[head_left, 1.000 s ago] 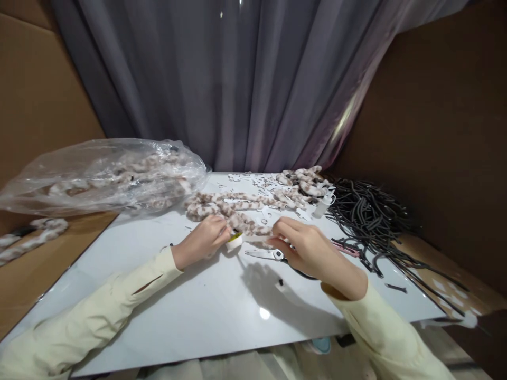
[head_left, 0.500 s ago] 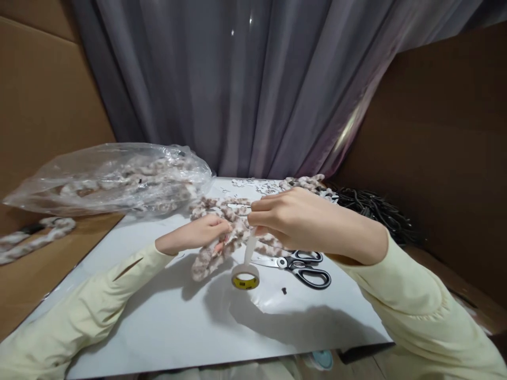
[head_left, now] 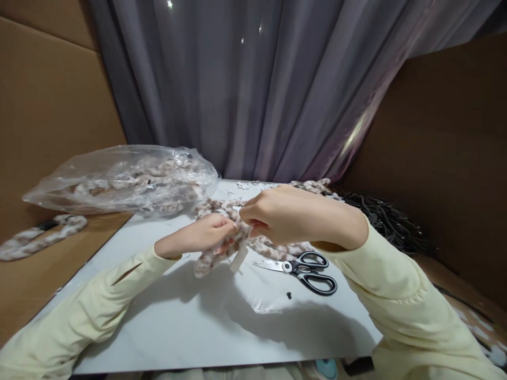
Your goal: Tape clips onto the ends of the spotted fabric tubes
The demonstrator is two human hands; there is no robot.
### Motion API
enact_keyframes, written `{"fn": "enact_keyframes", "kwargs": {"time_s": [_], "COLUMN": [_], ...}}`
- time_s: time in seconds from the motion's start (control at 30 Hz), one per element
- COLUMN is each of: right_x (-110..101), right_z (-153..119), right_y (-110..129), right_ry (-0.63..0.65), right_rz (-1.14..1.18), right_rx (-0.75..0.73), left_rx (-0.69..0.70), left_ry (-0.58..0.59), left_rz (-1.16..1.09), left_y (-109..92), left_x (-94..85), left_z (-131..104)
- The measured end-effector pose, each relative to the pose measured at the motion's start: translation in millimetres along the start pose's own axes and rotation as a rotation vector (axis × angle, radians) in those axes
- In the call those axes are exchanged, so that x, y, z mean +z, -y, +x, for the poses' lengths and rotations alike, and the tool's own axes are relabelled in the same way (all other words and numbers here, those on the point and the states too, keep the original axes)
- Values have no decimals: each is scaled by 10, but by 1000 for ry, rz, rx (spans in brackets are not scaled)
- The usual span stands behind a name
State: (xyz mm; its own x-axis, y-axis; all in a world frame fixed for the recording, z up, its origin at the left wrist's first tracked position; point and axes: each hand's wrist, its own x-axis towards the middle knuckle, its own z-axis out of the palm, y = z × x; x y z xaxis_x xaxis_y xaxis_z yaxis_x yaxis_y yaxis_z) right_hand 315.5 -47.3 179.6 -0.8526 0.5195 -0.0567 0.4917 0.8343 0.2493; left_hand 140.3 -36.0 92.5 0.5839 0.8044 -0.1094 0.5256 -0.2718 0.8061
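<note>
My left hand is closed round a fluffy brown-and-white strip, which hangs in loops above the table. My right hand is pinched on the tape close beside my left fingers. The roll of whitish tape hangs below both hands, turned edge-on and touching or very near the fluffy strip. Black-handled scissors lie on the white table to the right of the roll, blades pointing left.
A clear plastic bag of fluffy strips lies at the back left. Another fluffy loop rests on cardboard at the left. Dark cords are piled at the back right. A small black piece lies below the scissors.
My right hand has moved left, closer to my left hand. The tape roll has swung from facing the camera to edge-on and risen a little. The view has shifted slightly.
</note>
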Motion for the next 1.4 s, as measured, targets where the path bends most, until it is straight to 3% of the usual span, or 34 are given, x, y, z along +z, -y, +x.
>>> {"fn": "enact_keyframes", "kwargs": {"time_s": [0.47,0.7,1.4], "right_x": [-85,-22,80], "right_z": [45,39,122], "right_y": [26,-20,-161], "right_ry": [60,-5,-4], "right_rz": [0,29,146], "right_rx": [39,22,-6], "left_rx": [13,-28,20], "left_ry": [-15,31,84], "left_rz": [-25,-61,-14], "left_y": [-117,-113,-120], "left_x": [61,76,92], "left_z": [-97,-102,-135]}}
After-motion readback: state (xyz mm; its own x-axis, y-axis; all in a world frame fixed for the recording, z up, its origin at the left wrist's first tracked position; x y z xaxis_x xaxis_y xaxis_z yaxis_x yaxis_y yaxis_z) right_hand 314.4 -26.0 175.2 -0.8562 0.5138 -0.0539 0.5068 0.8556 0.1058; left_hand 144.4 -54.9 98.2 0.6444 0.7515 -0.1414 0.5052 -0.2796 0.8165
